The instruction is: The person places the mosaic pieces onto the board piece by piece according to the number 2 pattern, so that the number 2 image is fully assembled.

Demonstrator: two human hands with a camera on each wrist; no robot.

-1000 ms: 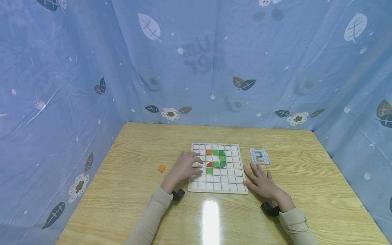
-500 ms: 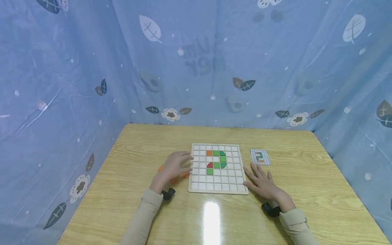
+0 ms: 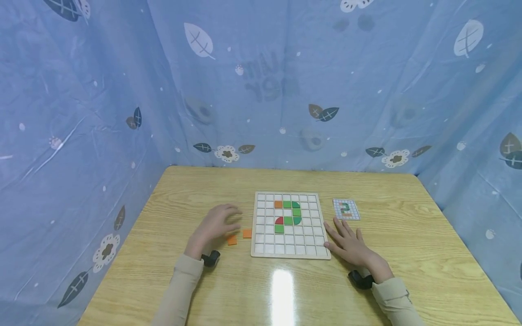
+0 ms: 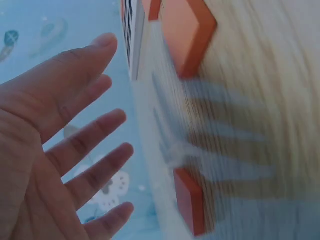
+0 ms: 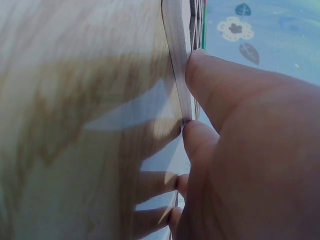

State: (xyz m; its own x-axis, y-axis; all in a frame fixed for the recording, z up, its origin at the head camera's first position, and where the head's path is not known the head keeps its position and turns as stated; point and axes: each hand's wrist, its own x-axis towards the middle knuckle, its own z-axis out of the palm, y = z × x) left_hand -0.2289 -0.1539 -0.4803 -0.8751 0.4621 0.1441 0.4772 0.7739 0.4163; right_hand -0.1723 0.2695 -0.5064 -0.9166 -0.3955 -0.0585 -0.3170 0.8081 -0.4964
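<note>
A light grid board [image 3: 299, 249] lies on the table, carrying an orange square tile [image 3: 278, 204], green tiles [image 3: 288, 220] and a red quarter-round tile [image 3: 279, 220] in a curved pattern. My left hand [image 3: 216, 222] hovers left of it, fingers spread and holding nothing. Below that hand are two orange tiles [image 3: 231, 241], one almost against the board's left edge. The left wrist view reveals a further orange tile [image 4: 190, 200] beyond the fingers, hidden from the head view. My right hand [image 3: 350, 244] rests with fingers extended, thumb and fingertips at the board's right edge.
A small pattern card [image 3: 346, 209] with a similar figure on a grid lies right of the board, beyond the right hand. Blue patterned curtain [image 3: 261, 90] surrounds the back and sides of the wooden table [image 3: 195, 181]. Each wrist wears a black camera.
My left hand has moved left off the board, uncovering two orange tiles by the board's left edge and now covering the one farther left. My right hand stays in place.
</note>
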